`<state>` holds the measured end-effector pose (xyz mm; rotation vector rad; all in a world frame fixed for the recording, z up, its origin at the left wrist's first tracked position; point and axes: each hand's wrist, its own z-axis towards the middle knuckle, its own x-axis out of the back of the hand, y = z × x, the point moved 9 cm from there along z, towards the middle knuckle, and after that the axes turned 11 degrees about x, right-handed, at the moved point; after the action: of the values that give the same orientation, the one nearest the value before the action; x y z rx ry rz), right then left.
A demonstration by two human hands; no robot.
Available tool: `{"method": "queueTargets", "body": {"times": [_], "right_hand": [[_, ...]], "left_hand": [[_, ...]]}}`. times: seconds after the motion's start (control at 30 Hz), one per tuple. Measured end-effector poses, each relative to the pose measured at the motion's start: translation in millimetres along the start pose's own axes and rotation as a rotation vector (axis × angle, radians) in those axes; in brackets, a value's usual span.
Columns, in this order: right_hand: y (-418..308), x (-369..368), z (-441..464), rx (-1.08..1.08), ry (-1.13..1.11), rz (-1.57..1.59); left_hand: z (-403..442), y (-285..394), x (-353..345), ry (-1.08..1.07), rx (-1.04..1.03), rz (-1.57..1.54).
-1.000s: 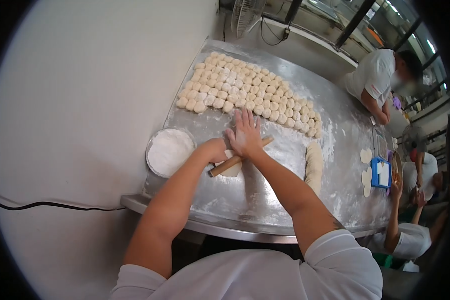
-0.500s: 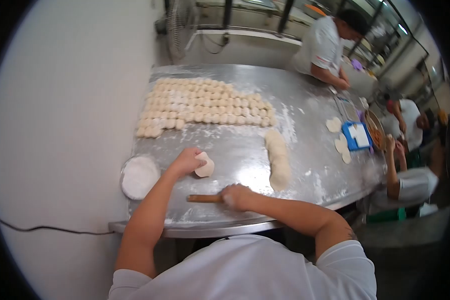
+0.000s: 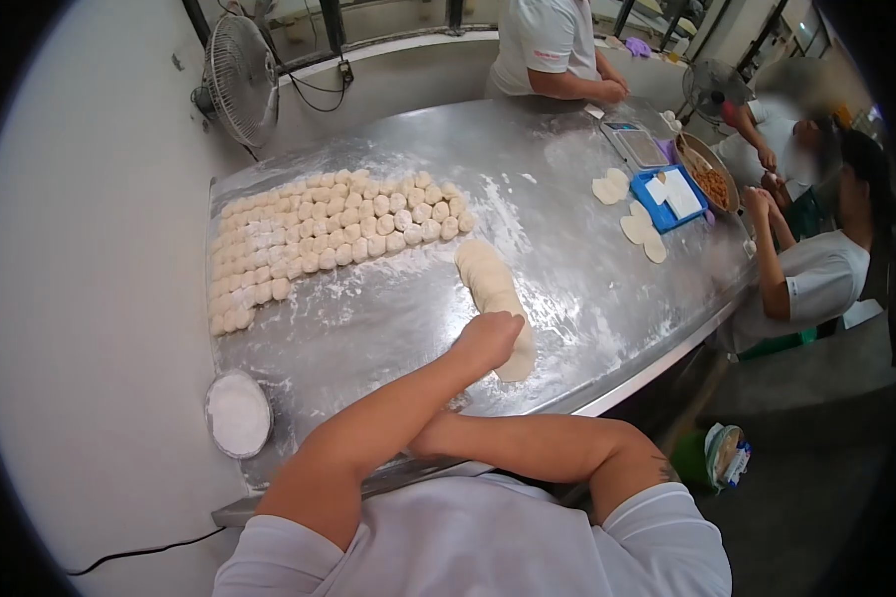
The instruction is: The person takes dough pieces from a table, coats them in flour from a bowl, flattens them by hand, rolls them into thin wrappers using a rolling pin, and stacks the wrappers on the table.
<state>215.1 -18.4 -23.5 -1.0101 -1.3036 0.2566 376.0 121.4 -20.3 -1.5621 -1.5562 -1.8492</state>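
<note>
My left hand (image 3: 490, 340) is closed, its fingertips on a round of flattened dough at the near part of a row of overlapping dough wrappers (image 3: 490, 279). My left forearm crosses over my right wrist. Beneath it, my right hand (image 3: 436, 434) is mostly covered, so its fingers and anything in them cannot be made out. The rolling pin does not show. Many small dough balls (image 3: 343, 224) lie in close rows on the floured steel table (image 3: 368, 318).
A bowl of flour (image 3: 239, 416) stands at the left by the wall. At the far right are loose wrappers (image 3: 643, 234), a blue tray (image 3: 672, 199), a scale (image 3: 642, 149) and a bowl of filling (image 3: 709, 174). Several co-workers stand around there. A fan (image 3: 241, 80) hangs at the back left.
My left hand has moved right with the dough wrapper to the overlapping row. My right hand, earlier on the rolling pin, is now largely behind my left forearm. The view has turned right.
</note>
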Motion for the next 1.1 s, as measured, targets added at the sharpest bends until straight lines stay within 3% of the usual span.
{"method": "queueTargets", "body": {"times": [0.13,0.27,0.33,0.43,0.57,0.67,0.77,0.93,1.07,1.1], "right_hand": [[-29.1,43.2,2.7,-0.087,-0.239,0.039],[2.8,10.6,15.3,-0.008,-0.293,-0.108],[0.5,41.9,5.5,-0.249,-0.589,-0.101],[1.7,61.6,11.4,-0.187,-0.556,-0.164],[6.4,62.2,15.9,-0.122,-0.404,-0.229],[9.7,50.1,15.6,-0.106,-0.442,-0.219],[9.3,43.3,16.8,-0.11,-0.511,-0.187],[4.8,42.6,16.1,-0.086,-0.495,-0.175],[1.8,45.1,15.9,-0.067,-0.494,-0.166],[3.5,43.6,15.5,-0.057,-0.49,-0.161]], "left_hand": [[-2.8,-8.2,15.4,-0.029,0.072,-0.032],[-14.5,-46.4,51.8,0.083,0.23,-0.231],[-27.3,-82.1,80.3,0.144,0.358,-0.338],[-69.2,-180.9,129.4,0.442,0.564,-0.389],[-145.6,-277.1,194.9,0.773,0.748,0.071],[-175.5,-315.8,205.1,0.77,0.866,0.28],[-173.9,-335.3,202.0,0.691,0.821,0.262],[-178.6,-346.0,202.6,0.663,0.777,0.074],[-192.9,-311.0,205.2,0.56,0.761,-0.269],[-193.4,-309.5,194.0,0.552,0.721,-0.222]]}}
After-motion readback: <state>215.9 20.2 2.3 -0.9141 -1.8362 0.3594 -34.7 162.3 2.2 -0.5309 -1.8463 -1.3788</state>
